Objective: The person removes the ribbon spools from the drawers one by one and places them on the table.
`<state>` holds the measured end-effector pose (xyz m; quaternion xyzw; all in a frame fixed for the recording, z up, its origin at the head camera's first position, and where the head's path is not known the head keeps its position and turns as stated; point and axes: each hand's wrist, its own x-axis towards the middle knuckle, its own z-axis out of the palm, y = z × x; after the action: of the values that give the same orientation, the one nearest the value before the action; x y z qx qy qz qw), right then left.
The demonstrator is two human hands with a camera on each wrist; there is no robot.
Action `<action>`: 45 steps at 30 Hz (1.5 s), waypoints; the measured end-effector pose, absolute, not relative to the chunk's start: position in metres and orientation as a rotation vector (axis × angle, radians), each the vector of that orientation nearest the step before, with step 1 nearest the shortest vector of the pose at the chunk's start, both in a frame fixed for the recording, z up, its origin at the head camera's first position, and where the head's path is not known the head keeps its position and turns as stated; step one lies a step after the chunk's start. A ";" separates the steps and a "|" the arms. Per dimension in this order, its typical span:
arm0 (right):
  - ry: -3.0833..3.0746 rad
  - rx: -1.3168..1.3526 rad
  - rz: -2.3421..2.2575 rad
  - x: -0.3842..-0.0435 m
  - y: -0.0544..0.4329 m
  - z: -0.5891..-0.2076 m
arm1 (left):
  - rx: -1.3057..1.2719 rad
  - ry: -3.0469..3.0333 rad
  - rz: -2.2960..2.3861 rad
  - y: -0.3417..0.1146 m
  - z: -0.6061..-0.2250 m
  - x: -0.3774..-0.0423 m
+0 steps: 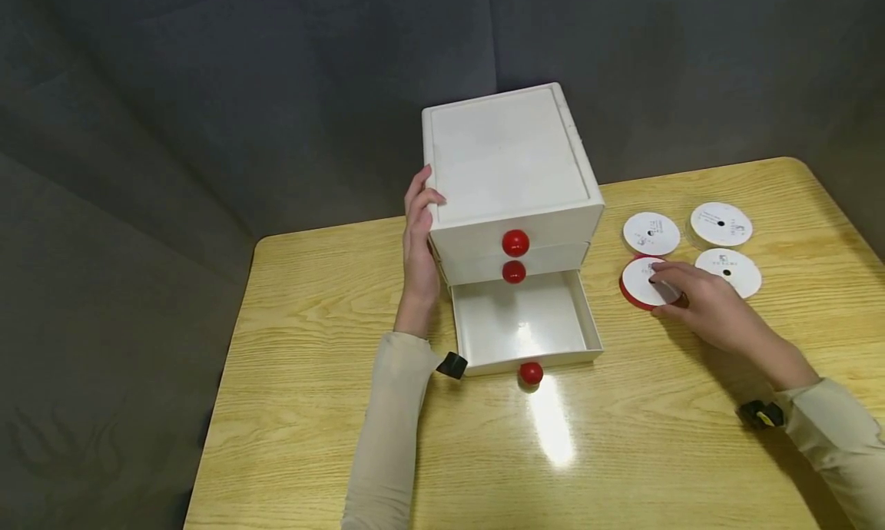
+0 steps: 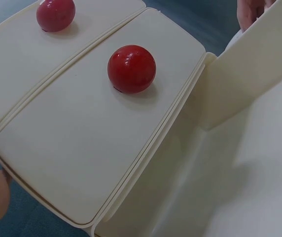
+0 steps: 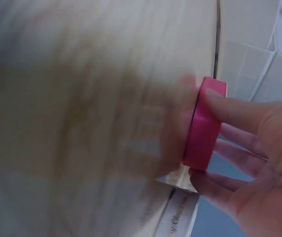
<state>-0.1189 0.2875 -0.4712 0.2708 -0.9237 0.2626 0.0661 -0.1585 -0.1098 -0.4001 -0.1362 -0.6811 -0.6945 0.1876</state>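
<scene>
A white drawer cabinet (image 1: 512, 161) with red round knobs stands on the table, its bottom drawer (image 1: 522, 322) pulled out with nothing visible inside. My left hand (image 1: 420, 246) rests against the cabinet's left side, fingertips over the top edge; its thumb is hidden. To the right of the cabinet, my right hand (image 1: 712, 307) grips a spool of red ribbon (image 1: 639, 284) by its rim. In the right wrist view the thumb and fingers press on the red ribbon band (image 3: 205, 128) from opposite sides. The spool lies flat at the table.
Three more white-faced spools sit close by: one (image 1: 651, 234) behind the red one, another (image 1: 721, 224) at the back right, and a third (image 1: 736, 273) beside my right hand. The wooden table (image 1: 311, 346) meets a dark curtain (image 1: 311, 100) at the back.
</scene>
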 end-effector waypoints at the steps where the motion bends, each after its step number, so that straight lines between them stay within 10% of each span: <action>1: -2.791 0.827 0.781 -0.119 0.287 -0.471 | -0.383 -1.917 -1.955 -0.110 -0.400 -0.158; 45: -2.531 1.252 1.362 -0.035 0.169 -0.429 | -0.392 -1.919 -1.958 -0.110 -0.399 -0.159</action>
<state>-0.0346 0.1691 -0.4293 0.3994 -0.8073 0.4344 0.0031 -0.1585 -0.1100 -0.3992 -0.1390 -0.6810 -0.6948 0.1849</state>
